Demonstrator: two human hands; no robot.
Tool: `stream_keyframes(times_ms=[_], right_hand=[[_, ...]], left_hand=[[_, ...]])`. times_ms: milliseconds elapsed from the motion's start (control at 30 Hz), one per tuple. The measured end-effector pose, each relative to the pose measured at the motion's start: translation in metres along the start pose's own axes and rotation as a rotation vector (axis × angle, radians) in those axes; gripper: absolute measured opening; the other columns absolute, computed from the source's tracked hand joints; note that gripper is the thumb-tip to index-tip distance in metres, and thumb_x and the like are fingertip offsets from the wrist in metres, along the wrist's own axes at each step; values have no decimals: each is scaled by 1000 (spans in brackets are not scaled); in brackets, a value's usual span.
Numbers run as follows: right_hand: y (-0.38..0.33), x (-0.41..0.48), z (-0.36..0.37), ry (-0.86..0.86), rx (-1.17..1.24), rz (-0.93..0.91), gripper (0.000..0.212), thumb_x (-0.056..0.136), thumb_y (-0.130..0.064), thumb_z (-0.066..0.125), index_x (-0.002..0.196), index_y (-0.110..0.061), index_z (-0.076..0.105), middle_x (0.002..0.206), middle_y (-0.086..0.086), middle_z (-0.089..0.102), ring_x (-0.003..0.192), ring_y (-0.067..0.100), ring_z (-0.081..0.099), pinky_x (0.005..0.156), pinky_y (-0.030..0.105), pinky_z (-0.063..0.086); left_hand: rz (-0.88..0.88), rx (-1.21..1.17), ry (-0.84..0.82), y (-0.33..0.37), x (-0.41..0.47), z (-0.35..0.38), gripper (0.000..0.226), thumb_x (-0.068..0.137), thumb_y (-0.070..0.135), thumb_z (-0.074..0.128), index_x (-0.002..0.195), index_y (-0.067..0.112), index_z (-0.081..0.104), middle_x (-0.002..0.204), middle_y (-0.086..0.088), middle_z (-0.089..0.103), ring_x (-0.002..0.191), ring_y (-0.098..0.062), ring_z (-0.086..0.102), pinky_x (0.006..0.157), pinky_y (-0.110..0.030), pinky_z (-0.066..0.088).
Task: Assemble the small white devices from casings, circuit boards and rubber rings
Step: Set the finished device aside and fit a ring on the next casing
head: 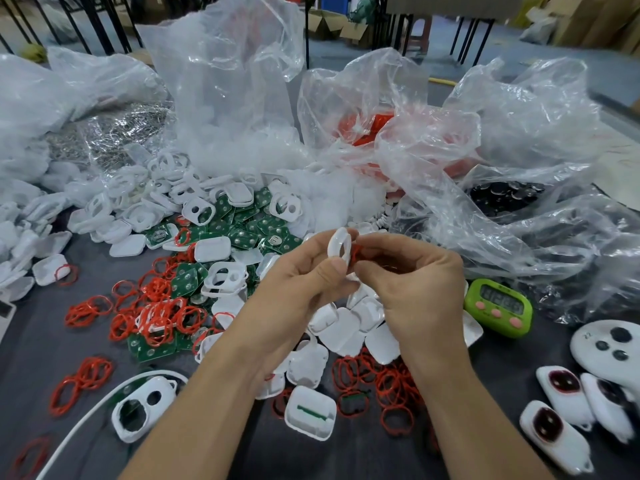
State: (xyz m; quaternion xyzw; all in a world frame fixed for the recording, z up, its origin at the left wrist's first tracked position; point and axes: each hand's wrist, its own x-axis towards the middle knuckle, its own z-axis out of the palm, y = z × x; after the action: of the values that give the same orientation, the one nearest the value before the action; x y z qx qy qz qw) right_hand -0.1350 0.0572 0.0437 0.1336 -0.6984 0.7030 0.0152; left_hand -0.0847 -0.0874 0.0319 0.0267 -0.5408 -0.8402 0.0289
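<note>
Clear bags [225,81] heaped at rear of surface [41,344] | white casings [346,327], green boards [242,233], red rings [157,291] strewn in front | left grip [304,271] curled round a casing frame [339,247], held above the heap | right grip [415,285] pinched on a single ring [356,252], just beside that frame | green timer [497,308] laid on surface right of the grips

A dark grey counter [45,355] fills the foreground. Beyond it, a grey floor [502,39] carries black table legs [104,26], open cardboard boxes [329,24] and a blue crate [334,1].
</note>
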Motion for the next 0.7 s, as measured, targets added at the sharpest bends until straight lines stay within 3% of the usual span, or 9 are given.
stream_keyframes(times_ms=[133, 200, 367, 567, 700], right_hand=[[0, -5, 7, 94, -232, -112, 31, 77, -11, 89, 82, -40, 80, 89, -23, 74, 84, 0, 72, 72, 14, 56], [1, -4, 8, 132, -308, -158, 36, 78, -11, 89, 81, -45, 77, 94, -22, 69, 87, -3, 68, 71, 9, 52], [3, -5, 10, 105, -412, -282, 22, 79, -10, 89, 92, -26, 83, 96, -23, 67, 88, -11, 63, 70, 2, 47], [4, 1, 3, 31, -245, -106, 28, 79, -6, 86, 84, -33, 79, 79, -19, 76, 74, 3, 72, 62, 11, 53], [1, 5, -3, 63, -32, -4, 40, 76, -4, 87, 103, -32, 77, 92, -14, 79, 87, 6, 76, 77, 27, 63]], left_hand=[[-40, -104, 27, 1, 0, 3, 30, 91, 20, 65, 118, 19, 77, 123, -9, 73, 117, -21, 68, 93, -29, 57], [-64, -163, 27, 1, 0, 4, 31, 90, 20, 67, 118, 15, 77, 125, -13, 73, 117, -24, 69, 93, -31, 58], [-93, -259, 22, 2, 1, 3, 45, 83, 27, 72, 122, 7, 73, 125, -16, 72, 116, -28, 70, 97, -38, 57], [-106, -256, 1, 2, 1, 1, 43, 81, 26, 73, 120, 9, 75, 122, -12, 74, 114, -23, 71, 94, -35, 58], [-58, -193, 67, 1, 0, 1, 41, 82, 17, 76, 122, 13, 74, 128, -8, 72, 122, -20, 67, 95, -28, 57]])
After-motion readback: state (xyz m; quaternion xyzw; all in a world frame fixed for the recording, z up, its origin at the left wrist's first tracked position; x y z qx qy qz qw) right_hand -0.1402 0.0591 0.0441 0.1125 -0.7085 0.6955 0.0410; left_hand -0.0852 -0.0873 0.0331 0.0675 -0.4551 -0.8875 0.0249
